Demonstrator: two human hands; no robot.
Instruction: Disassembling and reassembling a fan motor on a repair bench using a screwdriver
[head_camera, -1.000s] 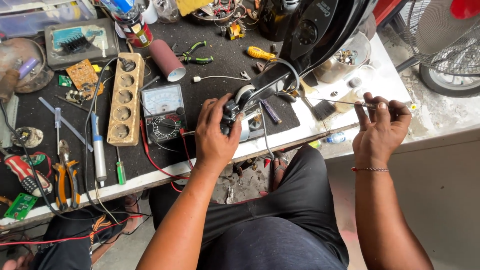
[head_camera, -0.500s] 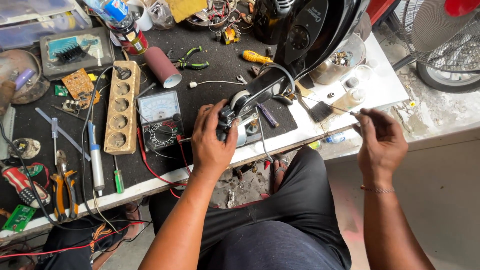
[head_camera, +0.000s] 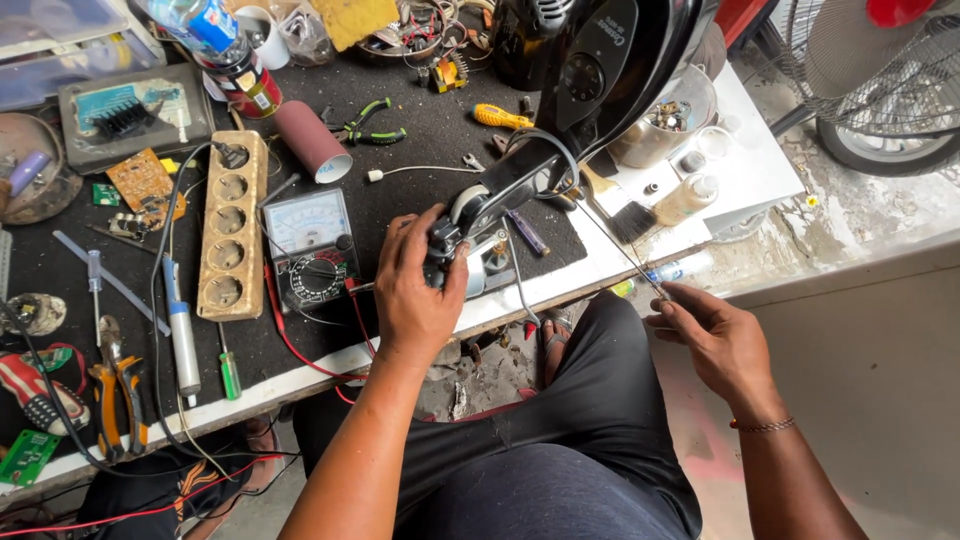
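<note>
My left hand (head_camera: 415, 290) grips a small black and white electrical part (head_camera: 470, 225) at the near edge of the black mat (head_camera: 420, 130). A black strap or cable runs from that part up to a large black appliance (head_camera: 600, 60). My right hand (head_camera: 715, 335) is off the table, over my lap, pinching the near end of a thin wire (head_camera: 615, 245) that stretches back toward the part. An analog multimeter (head_camera: 310, 245) with red leads sits just left of my left hand.
A wooden multi-socket strip (head_camera: 230, 225), a soldering iron (head_camera: 180, 335), pliers (head_camera: 115, 395), screwdrivers and circuit boards lie at the left. A brush (head_camera: 620, 205), a small bottle (head_camera: 685, 198) and a metal bowl of parts (head_camera: 665, 125) stand at the right. A fan (head_camera: 880, 90) stands on the floor.
My right hand has moved away from the table edge toward my lap, drawing the thin wire out longer. My left hand stays on the part.
</note>
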